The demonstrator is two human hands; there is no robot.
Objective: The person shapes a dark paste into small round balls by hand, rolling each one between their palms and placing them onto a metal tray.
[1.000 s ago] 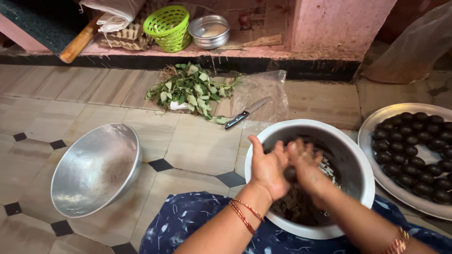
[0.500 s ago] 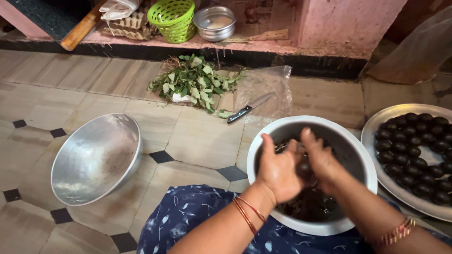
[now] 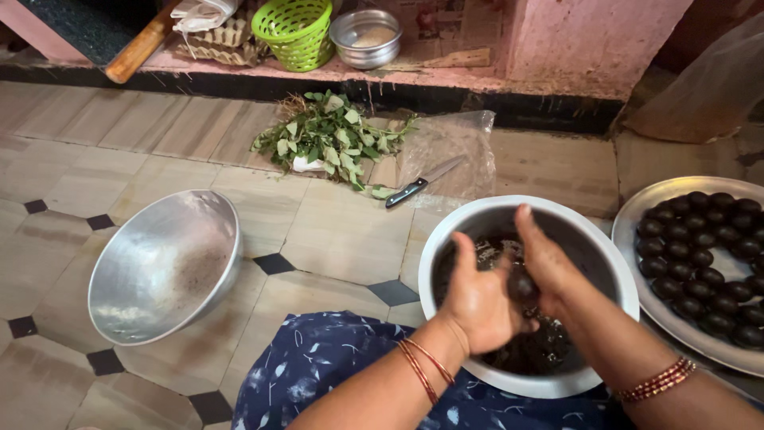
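Note:
A steel bowl (image 3: 446, 239) with a white rim sits in front of my lap and holds a dark sticky mixture (image 3: 541, 350). Both my hands are over it. My left hand (image 3: 477, 299) and my right hand (image 3: 545, 259) press together around a dark ball (image 3: 521, 285) of the mixture between the palms. Red bangles sit on both wrists. To the right, a round steel tray (image 3: 637, 219) carries several finished dark balls (image 3: 704, 263) laid in rows.
An empty tilted steel bowl (image 3: 159, 267) lies on the tiled floor at left. A pile of green leaves (image 3: 330, 139), a knife (image 3: 422, 183) and a clear plastic sheet (image 3: 454, 151) lie beyond. A green basket (image 3: 298, 32) and small steel dish (image 3: 366, 36) stand on the raised ledge.
My hands have lifted slightly from the mixture and closed palm to palm around one dark ball. The view has shifted a little; nothing else moved.

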